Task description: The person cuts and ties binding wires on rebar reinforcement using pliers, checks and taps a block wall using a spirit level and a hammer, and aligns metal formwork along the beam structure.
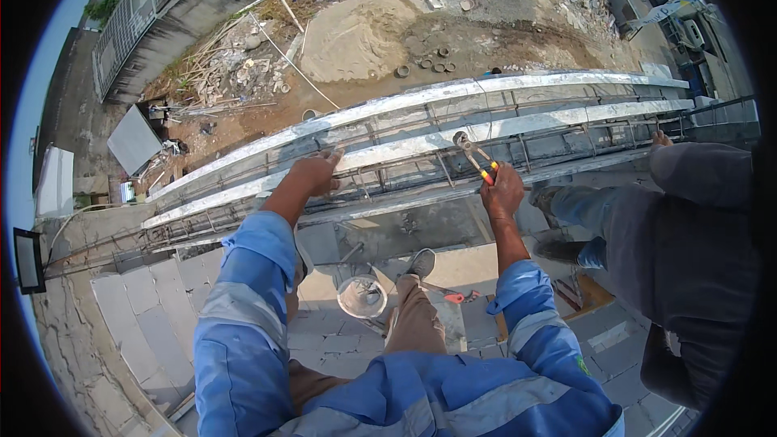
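Note:
My right hand (503,192) is closed round the red and yellow handles of a pair of pincers (471,150). Their metal jaws touch the near white board (413,146), at a small dark spot on it. Along this board, to the left, my left hand (316,174) rests at the edge with thumb and fingers apart; I see nothing in it. A second white board (453,93) runs parallel on the far side. Thin steel bars and stirrups (443,168) lie beside and between the boards.
Below my arms stands a whitish bucket (362,297) near my shoe (422,264). A red-handled tool (455,297) lies close by. Another person (688,235) works close on my right. Beyond the boards the ground drops away to a sand heap (356,36) and rubble.

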Demonstrator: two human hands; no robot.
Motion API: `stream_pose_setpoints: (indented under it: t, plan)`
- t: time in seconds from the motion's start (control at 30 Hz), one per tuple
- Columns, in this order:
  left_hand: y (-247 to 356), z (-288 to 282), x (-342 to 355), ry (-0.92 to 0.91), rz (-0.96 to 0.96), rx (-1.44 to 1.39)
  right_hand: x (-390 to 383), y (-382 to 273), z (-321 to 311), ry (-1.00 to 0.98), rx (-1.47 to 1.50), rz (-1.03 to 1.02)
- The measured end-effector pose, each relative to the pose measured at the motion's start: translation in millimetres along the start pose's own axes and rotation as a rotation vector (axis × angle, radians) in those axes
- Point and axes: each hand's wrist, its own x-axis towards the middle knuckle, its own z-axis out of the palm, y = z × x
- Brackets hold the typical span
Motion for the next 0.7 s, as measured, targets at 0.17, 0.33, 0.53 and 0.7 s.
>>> stream_pose_setpoints:
  t: [0.17, 0.33, 0.53, 0.7]
  plan:
    - [-26.7, -117.3, -69.8, -0.048, 0.089, 0.224, -1.6, -5.8, 0.3, -0.001, 0.002, 0.028]
    - [-28.2, -136.2, -93.4, 0.137, 0.171, 0.041, -2.3, -8.2, -5.2, -0.033, -0.008, 0.081]
    - [-36.3, -28.8, 2.0, 0.017, 0.304, -0.136, -0.6, -18.6, -2.1, -0.010, 0.009, 0.105]
    - [14.2, 5.0, 82.2, -0.144, 0.402, -0.375, 1.6, -9.9, -7.0, -0.042, 0.009, 0.135]
